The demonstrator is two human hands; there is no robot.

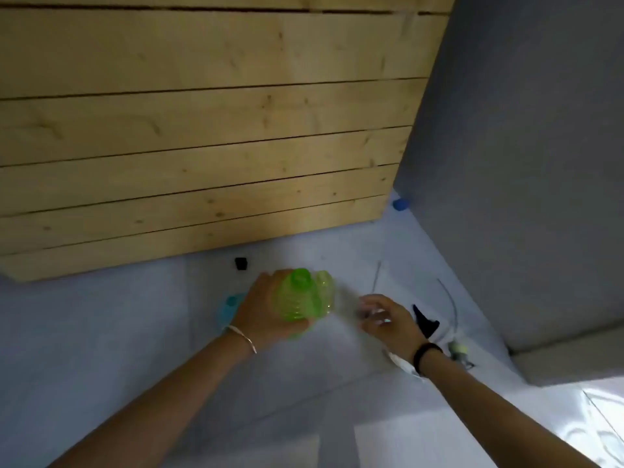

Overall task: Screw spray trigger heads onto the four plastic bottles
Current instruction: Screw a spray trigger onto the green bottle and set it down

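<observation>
My left hand (266,309) grips a ribbed translucent green bottle (304,300), its open neck pointing up toward me. A second pale green bottle (327,285) shows just behind it. A blue bottle (229,307) is partly hidden left of my left wrist. My right hand (388,320) hovers to the right with curled fingers over something clear and blurred; what it holds is unclear. Right of that hand lies a black spray trigger head (426,320) with a thin dip tube (450,298). Another trigger head with a yellowish collar (459,351) lies near my right wrist.
A wooden plank wall (202,130) stands behind the white surface (135,332), and a grey panel (523,163) closes the right side. A small black cap (241,263) lies by the wall base. A blue object (400,204) sits in the far corner.
</observation>
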